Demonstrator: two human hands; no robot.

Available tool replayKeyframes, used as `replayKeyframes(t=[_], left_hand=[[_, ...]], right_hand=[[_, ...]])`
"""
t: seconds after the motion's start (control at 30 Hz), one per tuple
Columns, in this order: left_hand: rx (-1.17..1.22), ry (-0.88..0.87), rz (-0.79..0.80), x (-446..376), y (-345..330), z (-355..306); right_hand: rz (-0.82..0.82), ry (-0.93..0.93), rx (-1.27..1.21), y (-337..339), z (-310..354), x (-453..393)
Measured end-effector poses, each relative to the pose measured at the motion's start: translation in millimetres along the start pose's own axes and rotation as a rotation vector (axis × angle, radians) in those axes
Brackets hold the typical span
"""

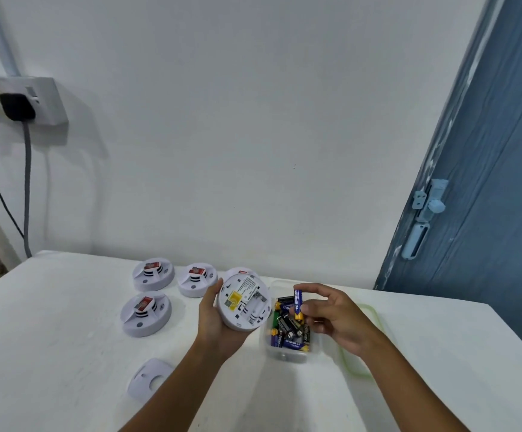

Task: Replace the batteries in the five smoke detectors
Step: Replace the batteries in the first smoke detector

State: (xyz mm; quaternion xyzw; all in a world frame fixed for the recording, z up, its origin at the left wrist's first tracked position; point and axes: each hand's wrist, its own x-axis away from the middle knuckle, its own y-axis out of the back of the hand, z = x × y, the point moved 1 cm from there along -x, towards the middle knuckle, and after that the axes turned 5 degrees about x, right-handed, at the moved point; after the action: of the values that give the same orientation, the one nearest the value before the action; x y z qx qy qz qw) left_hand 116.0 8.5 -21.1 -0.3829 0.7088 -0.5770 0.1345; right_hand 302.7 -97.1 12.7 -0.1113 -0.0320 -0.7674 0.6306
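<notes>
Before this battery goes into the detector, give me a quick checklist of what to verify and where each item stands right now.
1. Detector held steady: ok. The left hand cups the smoke detector with its back facing up.
2. Battery bay open: ok. The back plate lies apart on the table, and the slots look empty.
3. Battery in hand: ok. The right hand pinches a blue battery upright over the clear box.
4. Polarity matched to the slot: cannot tell. The markings are too small to read.
5. Battery fresh rather than used: cannot tell. The box holds mixed brands.
6. Path to the bay clear: ok. Nothing sits between battery and slots.
</notes>
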Motion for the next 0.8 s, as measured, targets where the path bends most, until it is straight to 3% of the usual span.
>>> replayKeyframes(t=[0.33, 0.4, 0.53, 0.8], left_hand=[[0.002, 0.010, 0.006, 1, -15, -3], [-0.011, 0.007, 0.014, 2, -17, -5], [-0.041, 0.009, 0.043, 4, -22, -6], [-0.074, 0.009, 0.067, 6, -25, -3]], right_hand=[[0.109, -0.081, -0.378, -17, 4, 6], [0.093, -0.070, -0.243, -22, 8, 7], [-0.128, 0.148, 0.074, -35, 19, 1], [-0.267, 0.318, 0.251, -55, 30, -12]])
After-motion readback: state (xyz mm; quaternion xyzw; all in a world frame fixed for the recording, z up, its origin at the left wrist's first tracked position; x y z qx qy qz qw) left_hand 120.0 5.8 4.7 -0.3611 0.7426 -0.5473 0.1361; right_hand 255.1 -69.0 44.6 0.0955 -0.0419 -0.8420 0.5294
